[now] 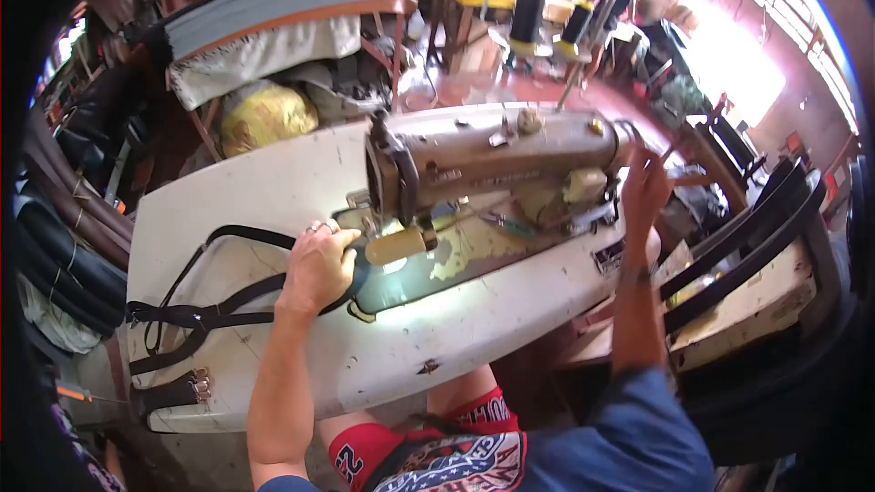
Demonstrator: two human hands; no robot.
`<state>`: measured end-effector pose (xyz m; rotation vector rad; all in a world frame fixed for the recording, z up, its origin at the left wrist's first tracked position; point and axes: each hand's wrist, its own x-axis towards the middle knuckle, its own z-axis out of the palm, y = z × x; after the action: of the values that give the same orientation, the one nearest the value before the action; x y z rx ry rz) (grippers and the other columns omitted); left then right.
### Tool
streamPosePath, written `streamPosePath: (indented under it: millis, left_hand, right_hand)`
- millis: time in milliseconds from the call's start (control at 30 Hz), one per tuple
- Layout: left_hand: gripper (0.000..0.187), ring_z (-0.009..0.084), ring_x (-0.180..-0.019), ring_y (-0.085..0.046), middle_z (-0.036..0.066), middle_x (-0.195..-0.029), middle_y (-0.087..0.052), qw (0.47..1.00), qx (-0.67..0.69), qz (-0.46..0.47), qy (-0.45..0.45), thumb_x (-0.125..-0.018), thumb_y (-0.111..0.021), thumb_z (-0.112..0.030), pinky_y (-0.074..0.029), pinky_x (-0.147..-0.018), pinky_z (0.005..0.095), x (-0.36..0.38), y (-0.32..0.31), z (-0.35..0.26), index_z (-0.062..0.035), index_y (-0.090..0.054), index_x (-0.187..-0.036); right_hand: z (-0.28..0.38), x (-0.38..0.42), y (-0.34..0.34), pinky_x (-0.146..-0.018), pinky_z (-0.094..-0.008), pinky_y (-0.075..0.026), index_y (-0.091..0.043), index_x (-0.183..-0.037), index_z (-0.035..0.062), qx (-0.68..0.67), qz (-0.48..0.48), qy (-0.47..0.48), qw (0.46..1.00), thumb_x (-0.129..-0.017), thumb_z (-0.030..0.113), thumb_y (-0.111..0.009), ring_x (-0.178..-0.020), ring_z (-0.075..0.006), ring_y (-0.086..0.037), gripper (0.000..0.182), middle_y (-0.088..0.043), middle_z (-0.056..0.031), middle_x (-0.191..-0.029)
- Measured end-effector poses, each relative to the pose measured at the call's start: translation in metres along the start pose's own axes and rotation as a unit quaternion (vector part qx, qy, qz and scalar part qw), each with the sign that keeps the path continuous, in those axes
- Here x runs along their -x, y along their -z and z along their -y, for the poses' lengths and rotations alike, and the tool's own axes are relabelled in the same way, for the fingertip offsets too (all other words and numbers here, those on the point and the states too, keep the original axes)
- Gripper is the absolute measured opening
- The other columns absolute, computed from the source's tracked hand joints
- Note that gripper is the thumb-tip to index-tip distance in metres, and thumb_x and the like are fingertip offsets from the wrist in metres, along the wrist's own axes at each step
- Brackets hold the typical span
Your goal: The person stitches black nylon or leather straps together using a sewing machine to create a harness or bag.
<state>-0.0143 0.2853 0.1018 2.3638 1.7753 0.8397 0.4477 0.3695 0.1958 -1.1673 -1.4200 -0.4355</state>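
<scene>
A brown sewing machine point(510, 159) stands on a white table point(437, 333), its lamp lighting the plate around the needle. My left hand point(319, 266) is closed on a black strap point(251, 292) just left of the needle area, with the fingertips close to the presser foot. Loops of the strap trail away leftward over the table. At the machine's right end, my right hand point(645, 184) is closed around the handwheel point(627, 134), which it partly hides. A green-handled tool point(510, 226) lies behind the plate, under the machine's arm.
Metal clips point(202, 384) on a black piece lie at the table's left front corner. Thread cones point(527, 23) stand behind the machine. Dark curved strips point(747, 255) rest on a bench at the right. Rolled material point(68, 255) is stacked at the left.
</scene>
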Motion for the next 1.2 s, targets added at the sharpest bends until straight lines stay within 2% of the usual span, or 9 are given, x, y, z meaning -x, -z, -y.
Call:
streamPosePath:
  millis: [33, 100, 267, 567, 733, 967, 1100, 1167, 1200]
  left_hand:
    - [0.025, 0.034, -0.103, -0.064, 0.016, -0.099, -0.07, 0.999, -0.013, 0.036, 0.026, -0.083, -0.069, -0.01, -0.051, -0.093, 0.0441, -0.001, 0.007, 0.0, -0.0069, -0.076, -0.107]
    - [0.025, 0.0332, -0.109, -0.063, 0.016, -0.102, -0.07, 0.995, -0.01, 0.095, 0.043, -0.085, -0.071, -0.014, -0.051, -0.096, 0.0427, -0.005, 0.015, -0.002, -0.0082, -0.077, -0.108]
    - [0.02, 0.0338, -0.103, -0.07, 0.017, -0.104, -0.075, 0.981, -0.026, 0.164, 0.101, -0.083, -0.073, -0.017, -0.053, -0.094, 0.0441, -0.02, 0.021, 0.003, -0.0095, -0.078, -0.1]
    - [0.016, 0.0329, -0.105, -0.067, 0.014, -0.102, -0.072, 0.988, -0.015, 0.107, 0.108, -0.086, -0.074, -0.019, -0.051, -0.096, 0.0444, 0.0, 0.024, 0.018, -0.0072, -0.074, -0.097]
    - [0.013, 0.0312, -0.105, -0.064, 0.011, -0.098, -0.068, 0.992, -0.063, -0.102, 0.031, -0.082, -0.076, -0.017, -0.049, -0.095, 0.0441, 0.01, 0.037, 0.025, -0.0085, -0.072, -0.09]
    - [0.038, 0.0313, -0.112, -0.064, 0.013, -0.104, -0.07, 0.95, -0.118, 0.109, 0.267, -0.074, -0.085, -0.038, -0.051, -0.098, 0.0418, 0.062, 0.121, 0.057, -0.0072, -0.075, -0.093]
    - [0.05, 0.0307, -0.114, -0.063, 0.014, -0.116, -0.066, 0.96, -0.122, 0.117, 0.221, -0.071, -0.087, -0.039, -0.05, -0.101, 0.041, 0.076, 0.11, 0.063, -0.0053, -0.07, -0.104]
    - [0.043, 0.0311, -0.109, -0.064, 0.015, -0.11, -0.067, 0.975, -0.063, 0.125, 0.173, -0.072, -0.085, -0.031, -0.051, -0.097, 0.0413, 0.064, 0.098, 0.063, -0.0035, -0.069, -0.101]
    - [0.04, 0.0315, -0.107, -0.064, 0.015, -0.107, -0.067, 0.976, -0.04, 0.144, 0.158, -0.072, -0.083, -0.027, -0.052, -0.096, 0.0411, 0.056, 0.093, 0.062, -0.0031, -0.069, -0.1]
  right_hand:
    - [0.036, 0.036, 0.012, -0.073, -0.0313, -0.053, -0.072, -0.1, 0.0006, -0.07, 0.073, 0.035, 0.994, -0.089, -0.007, -0.06, -0.079, -0.0179, -0.066, 0.018, -0.068, -0.0074, -0.082]
    - [0.085, 0.08, 0.016, -0.084, -0.0402, -0.053, -0.07, -0.105, 0.001, -0.073, 0.294, 0.136, 0.943, -0.084, -0.005, -0.061, -0.093, -0.032, -0.068, 0.023, -0.07, -0.0133, -0.097]
    - [0.067, 0.15, -0.038, -0.101, -0.0481, -0.044, -0.064, -0.124, 0.0046, 0.088, 0.323, 0.06, 0.94, -0.093, 0.017, -0.065, -0.117, -0.0355, -0.055, 0.034, -0.061, -0.0156, -0.124]
    - [0.062, 0.142, -0.034, -0.098, -0.0493, -0.044, -0.066, -0.115, 0.0039, 0.12, 0.411, -0.001, 0.904, -0.096, 0.021, -0.064, -0.112, -0.0367, -0.054, 0.026, -0.061, -0.0165, -0.111]
    - [0.071, 0.149, -0.032, -0.099, -0.0489, -0.042, -0.064, -0.116, 0.0025, 0.102, 0.379, -0.001, 0.92, -0.095, 0.017, -0.062, -0.112, -0.0374, -0.053, 0.025, -0.06, -0.0165, -0.11]
    - [0.068, 0.136, -0.006, -0.081, -0.0428, -0.051, -0.061, -0.108, 0.0009, -0.004, 0.454, -0.106, 0.885, -0.088, 0.008, -0.069, -0.088, -0.0343, -0.062, 0.023, -0.062, -0.0165, -0.103]
    - [0.131, 0.14, 0.01, -0.074, -0.0428, -0.052, -0.059, -0.108, 0.0021, -0.238, 0.476, -0.105, 0.84, -0.086, 0.001, -0.068, -0.083, -0.0298, -0.066, 0.024, -0.064, -0.014, -0.092]
    - [0.195, 0.115, 0.022, -0.074, -0.0461, -0.054, -0.057, -0.113, 0.0029, -0.231, 0.614, -0.195, 0.729, -0.089, 0.004, -0.063, -0.084, -0.0344, -0.068, 0.024, -0.066, -0.0169, -0.094]
    - [0.203, 0.121, 0.014, -0.074, -0.0481, -0.054, -0.056, -0.119, 0.0043, -0.223, 0.619, -0.083, 0.748, -0.091, 0.006, -0.061, -0.084, -0.0383, -0.068, 0.028, -0.067, -0.0188, -0.096]
